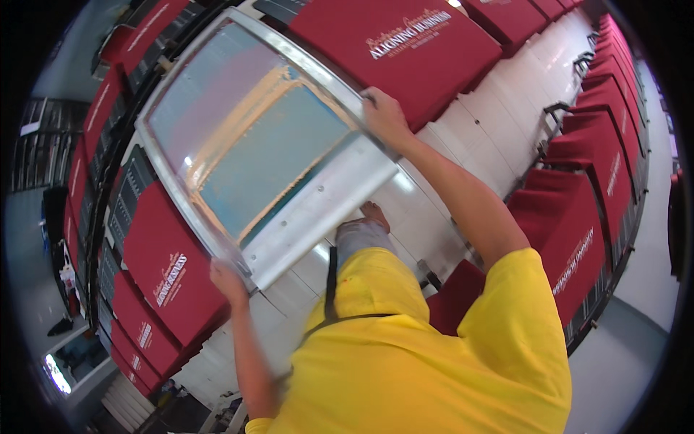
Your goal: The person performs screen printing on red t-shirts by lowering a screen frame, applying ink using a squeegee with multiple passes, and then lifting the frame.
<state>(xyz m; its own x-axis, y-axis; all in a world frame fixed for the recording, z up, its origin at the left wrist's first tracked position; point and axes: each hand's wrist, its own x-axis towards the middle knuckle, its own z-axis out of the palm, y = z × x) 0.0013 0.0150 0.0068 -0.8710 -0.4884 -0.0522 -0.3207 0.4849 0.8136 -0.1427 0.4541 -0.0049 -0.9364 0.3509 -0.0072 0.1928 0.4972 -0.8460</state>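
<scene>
**Silver screen-printing frame (325, 206) held at both sides**

From my remote seat, I see red printed fabric panels (173, 264) on the left. The left hand (230, 284) has its fingers closed on the frame's near-left corner, individual digits blurred. The frame slants across upper centre, its blue-grey mesh (278, 148) bordered in tan. The right hand (387, 119) folds its fingers over the right rail, tips hidden. I'd advise even lift from both grips and wrists steady. I can't tell whether the frame's underside touches anything. Rightmost, red chair-like rows of fabric (585, 231) curve into the dark rim.
</scene>
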